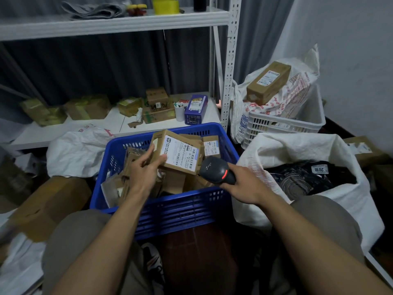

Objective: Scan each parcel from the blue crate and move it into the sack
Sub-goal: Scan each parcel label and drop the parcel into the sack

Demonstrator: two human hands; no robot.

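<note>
Forearms and bent knees, nearest the lens, frame the work area; both arms reach forward over the blue crate [161, 211]. Left hand [144, 173]: grips one cardboard parcel [178, 153] at its left end, thumb on the near edge, fingers behind, holding it raised just above the crate's contents. Right hand [244, 186]: wrapped round the grip of a black handheld scanner [217, 170], red indicator lit, head just beside the parcel's lower right corner. Parcel, orientation: flat box, broad face with white shipping label [187, 156] turned up and toward the camera; long axis runs across the crate from upper left down to the right, the lower end dipping toward the scanner. Scanner, orientation: long axis from the hand up and to the left, nose aimed at the label. Sack [287, 150]: white woven, mouth open, standing touching the crate's right side; dark-wrapped parcels [308, 177] already lie inside, one bearing a white tag. Crate contents: a loose heap of further cardboard parcels [210, 145], several labels visible, count not readable. Progress, as judged: partway, the held parcel at the scanning step and not yet moved; the greater share of the crate appears left to do. Behind: white shelving [114, 22] with assorted boxes, and a white crate [276, 122].
</note>
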